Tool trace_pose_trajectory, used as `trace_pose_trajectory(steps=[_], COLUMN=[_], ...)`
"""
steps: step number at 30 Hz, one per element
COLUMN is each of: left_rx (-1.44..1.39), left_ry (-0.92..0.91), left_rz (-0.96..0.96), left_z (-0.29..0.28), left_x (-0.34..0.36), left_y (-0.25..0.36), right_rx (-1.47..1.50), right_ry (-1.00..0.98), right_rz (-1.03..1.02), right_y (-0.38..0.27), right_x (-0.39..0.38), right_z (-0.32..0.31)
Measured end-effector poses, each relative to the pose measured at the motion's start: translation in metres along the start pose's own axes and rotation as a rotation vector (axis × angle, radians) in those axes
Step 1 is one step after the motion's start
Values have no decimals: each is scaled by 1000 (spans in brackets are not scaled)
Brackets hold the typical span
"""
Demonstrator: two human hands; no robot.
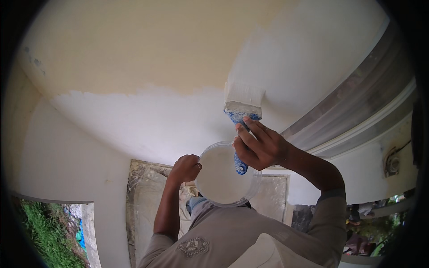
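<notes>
My right hand [261, 143] grips a wide paintbrush by its blue, paint-spattered handle [241, 164]. White paint coats the bristles [244, 94], which lie against the wall at the edge between the white and cream areas. My left hand [184, 168] is closed on the rim of a round clear tub [257, 187], held close in front of my body. Pale, whitish paint [219, 172] fills the part of the tub that shows. The brush handle's lower end is above the tub's right side.
Cream wall [147, 44] spans the upper left, with white paint [134, 116] below and to the right. A recessed window frame [353, 107] curves along the right. An electrical fitting [393, 164] is beyond it. Stained boards or sheeting [149, 201] lie below; greenery [44, 232] shows lower left.
</notes>
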State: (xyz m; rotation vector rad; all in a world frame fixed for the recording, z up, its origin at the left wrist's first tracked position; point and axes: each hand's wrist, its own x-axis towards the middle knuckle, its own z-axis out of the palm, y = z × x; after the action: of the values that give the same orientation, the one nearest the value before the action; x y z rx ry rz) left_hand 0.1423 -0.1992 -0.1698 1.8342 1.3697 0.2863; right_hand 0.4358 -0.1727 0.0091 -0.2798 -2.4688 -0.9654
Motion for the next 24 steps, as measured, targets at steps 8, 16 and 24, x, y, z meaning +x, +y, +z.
trace_pose_trajectory(steps=[8,16,24], left_rx=[-5,-23,-38], left_ry=[35,44,39], left_rz=[-1,17,11], left_z=[-7,-3,-6], left_x=[-12,-4,-1], left_y=[-16,-21,-25], right_rx=[234,304,-10], right_ry=[54,3,212], right_rz=[73,289,119], right_y=[-21,30,162], right_x=[4,2,88], right_z=[5,-10,-146])
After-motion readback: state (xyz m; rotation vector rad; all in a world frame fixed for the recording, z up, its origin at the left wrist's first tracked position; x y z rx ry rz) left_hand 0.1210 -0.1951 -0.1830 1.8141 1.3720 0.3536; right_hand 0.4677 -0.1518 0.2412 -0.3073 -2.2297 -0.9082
